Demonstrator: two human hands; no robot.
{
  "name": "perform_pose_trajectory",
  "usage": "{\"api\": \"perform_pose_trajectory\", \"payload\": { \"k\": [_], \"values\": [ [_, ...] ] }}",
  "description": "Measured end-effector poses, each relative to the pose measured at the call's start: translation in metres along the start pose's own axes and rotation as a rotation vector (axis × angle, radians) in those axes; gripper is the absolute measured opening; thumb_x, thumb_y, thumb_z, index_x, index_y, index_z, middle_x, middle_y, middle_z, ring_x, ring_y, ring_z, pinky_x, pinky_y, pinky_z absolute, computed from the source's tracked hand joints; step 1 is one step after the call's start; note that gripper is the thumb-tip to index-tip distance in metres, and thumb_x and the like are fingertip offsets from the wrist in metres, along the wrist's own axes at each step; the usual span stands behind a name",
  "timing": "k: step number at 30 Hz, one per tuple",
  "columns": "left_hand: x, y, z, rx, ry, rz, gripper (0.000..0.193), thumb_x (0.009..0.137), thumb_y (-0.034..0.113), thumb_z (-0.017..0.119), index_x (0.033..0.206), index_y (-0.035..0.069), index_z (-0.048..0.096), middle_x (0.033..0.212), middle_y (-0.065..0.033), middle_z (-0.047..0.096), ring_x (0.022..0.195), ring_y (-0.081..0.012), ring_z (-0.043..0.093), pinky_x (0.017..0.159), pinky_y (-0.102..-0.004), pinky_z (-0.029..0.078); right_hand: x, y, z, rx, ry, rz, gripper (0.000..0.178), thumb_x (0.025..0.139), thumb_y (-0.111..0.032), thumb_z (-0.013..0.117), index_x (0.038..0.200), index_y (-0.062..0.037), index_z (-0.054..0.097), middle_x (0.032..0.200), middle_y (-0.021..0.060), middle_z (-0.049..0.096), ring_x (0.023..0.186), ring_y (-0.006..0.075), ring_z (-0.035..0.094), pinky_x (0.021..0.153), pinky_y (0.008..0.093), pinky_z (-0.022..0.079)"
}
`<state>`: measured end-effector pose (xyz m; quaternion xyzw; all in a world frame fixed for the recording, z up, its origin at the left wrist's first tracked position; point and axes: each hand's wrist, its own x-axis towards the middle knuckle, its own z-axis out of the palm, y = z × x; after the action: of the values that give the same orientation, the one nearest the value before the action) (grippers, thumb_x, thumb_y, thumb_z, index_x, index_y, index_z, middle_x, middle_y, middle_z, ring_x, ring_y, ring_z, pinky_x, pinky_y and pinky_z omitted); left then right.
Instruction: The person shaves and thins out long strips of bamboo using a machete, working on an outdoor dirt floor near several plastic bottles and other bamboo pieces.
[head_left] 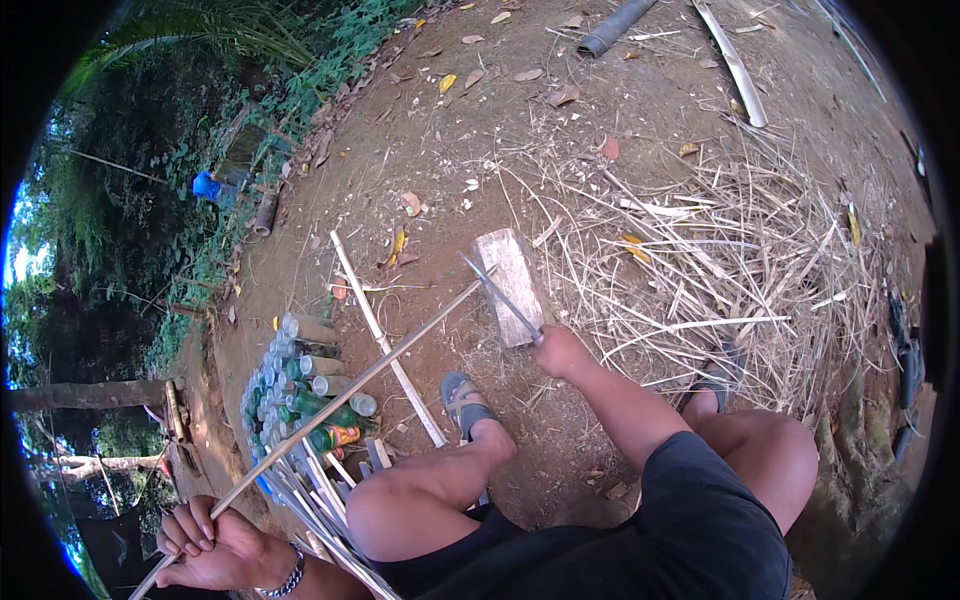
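My left hand (220, 550), at the lower left with a chain bracelet on its wrist, is closed around a long, thin wooden strip (350, 388). The strip slants up and right to a pale wooden block (507, 275) on the ground. My right hand (563, 354) grips the handle of a knife (506, 303) with a long, narrow blade. That blade lies over the block, pointing up and left, and crosses the strip near its far end. Whether the edge touches the strip, I cannot tell.
A pile of shavings (720, 250) spreads right of the block. Bottles (290, 385) are stacked at the left, beside a bundle of strips (318, 505). Another strip (385, 335) lies on the dirt near my sandalled foot (467, 405). A pipe-like tube (615, 27) lies far off.
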<state>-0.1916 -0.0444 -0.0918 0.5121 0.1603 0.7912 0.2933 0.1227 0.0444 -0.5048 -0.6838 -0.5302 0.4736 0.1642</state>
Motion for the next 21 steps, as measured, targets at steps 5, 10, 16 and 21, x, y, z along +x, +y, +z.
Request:
{"api": "perform_pose_trajectory", "payload": {
  "k": [5, 10, 16, 21],
  "values": [
    [0.012, -0.006, -0.002, -0.018, -0.003, -0.055, 0.057, 0.090, 0.060, 0.050, 0.070, 0.007, 0.047, 0.054, 0.0014, 0.038, 0.046, -0.0086, 0.035, 0.045, -0.0226, 0.032, -0.015, -0.044, -0.005, 0.045, -0.094, -0.130, 0.033, 0.087, -0.024, 0.056, 0.110, -0.0009, 0.060, 0.098, 0.0212, 0.067, 0.096, 0.0369, 0.065, 0.085, 0.0440, 0.051],
    [0.020, -0.006, -0.001, -0.010, -0.012, -0.086, 0.068, 0.089, 0.072, 0.033, 0.067, 0.008, 0.044, 0.053, 0.0015, 0.035, 0.046, -0.0091, 0.032, 0.046, -0.0231, 0.030, 0.033, 0.002, -0.008, 0.059, 0.021, 0.013, 0.031, 0.083, -0.022, 0.058, 0.107, -0.0028, 0.062, 0.098, 0.0225, 0.067, 0.095, 0.0387, 0.064, 0.083, 0.0441, 0.051],
    [0.024, -0.011, -0.005, 0.006, 0.012, -0.104, 0.072, 0.087, 0.077, 0.029, 0.066, 0.009, 0.042, 0.052, 0.0015, 0.034, 0.045, -0.0091, 0.030, 0.044, -0.0225, 0.029, 0.034, -0.001, 0.005, 0.107, 0.012, 0.051, 0.029, 0.082, -0.018, 0.058, 0.107, -0.0025, 0.062, 0.099, 0.0241, 0.066, 0.094, 0.0377, 0.065, 0.084, 0.0445, 0.051],
    [0.026, -0.004, -0.015, 0.012, 0.011, -0.098, 0.073, 0.086, 0.078, 0.029, 0.067, 0.009, 0.043, 0.051, 0.0014, 0.034, 0.045, -0.0094, 0.032, 0.044, -0.0225, 0.029, 0.012, -0.044, -0.019, -0.037, -0.058, -0.186, 0.030, 0.085, -0.020, 0.056, 0.107, 0.0000, 0.062, 0.100, 0.0249, 0.066, 0.093, 0.0379, 0.065, 0.083, 0.0446, 0.051]
  ]
}}
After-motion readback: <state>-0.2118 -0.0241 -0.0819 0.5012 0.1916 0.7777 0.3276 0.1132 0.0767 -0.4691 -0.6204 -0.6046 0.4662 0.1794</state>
